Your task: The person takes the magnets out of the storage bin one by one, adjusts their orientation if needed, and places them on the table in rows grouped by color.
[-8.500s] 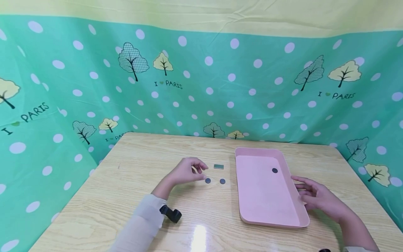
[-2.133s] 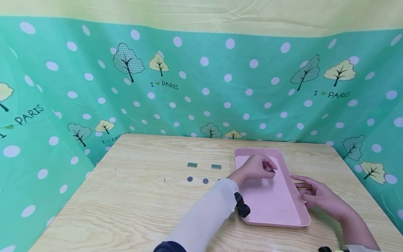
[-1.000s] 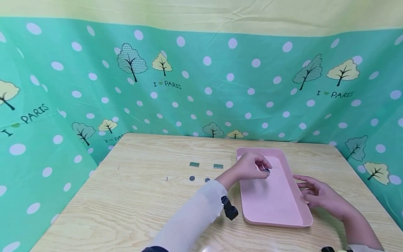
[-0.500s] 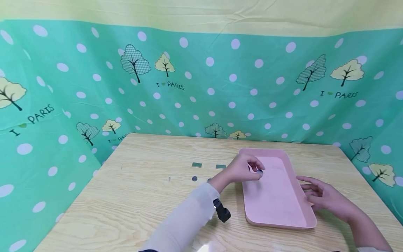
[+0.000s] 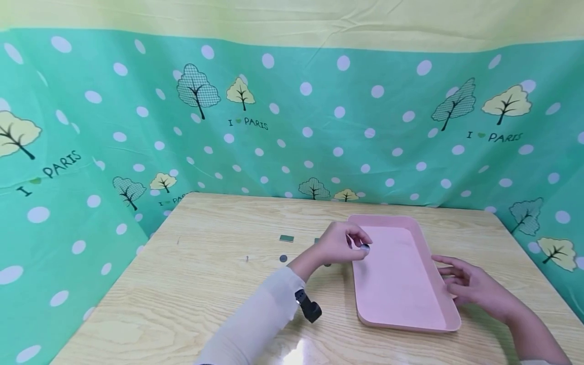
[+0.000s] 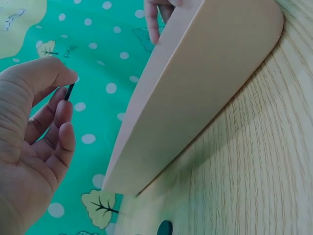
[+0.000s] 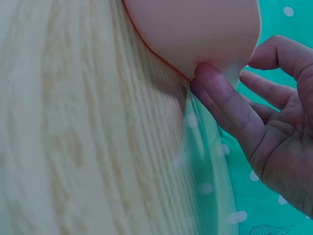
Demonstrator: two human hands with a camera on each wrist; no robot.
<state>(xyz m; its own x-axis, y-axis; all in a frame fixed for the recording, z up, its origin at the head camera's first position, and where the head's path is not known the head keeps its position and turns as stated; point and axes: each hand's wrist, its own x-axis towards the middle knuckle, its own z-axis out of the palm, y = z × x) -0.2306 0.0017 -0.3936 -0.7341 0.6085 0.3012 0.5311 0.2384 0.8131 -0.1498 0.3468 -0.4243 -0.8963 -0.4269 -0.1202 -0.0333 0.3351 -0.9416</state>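
Observation:
My left hand [image 5: 339, 243] is raised over the left rim of a shallow pink tray [image 5: 401, 284]. Between thumb and fingertips it pinches a small dark disc [image 5: 365, 248], seen edge-on as a thin black strip in the left wrist view. No other object shows on the visible tray floor. Relaxed fingers of my right hand [image 5: 474, 286] touch the tray's outer right wall; in the right wrist view one fingertip [image 7: 210, 73] presses low on that wall. Another dark disc [image 5: 283, 258] lies on the table left of the tray, and one more disc [image 5: 327, 264] is partly hidden below my left hand.
Two small green rectangular pieces lie behind the discs: a left piece [image 5: 286, 238] and a right piece [image 5: 317, 241] mostly covered by the left hand. A tiny upright thing [image 5: 247, 258] is farther left on the wooden table [image 5: 182, 289]. A green dotted curtain [image 5: 283, 116] encloses the table.
The disc that lay in the tray has been picked up by my left hand. That hand has since moved left with it, from the tray's middle to its left rim. The right hand stays put.

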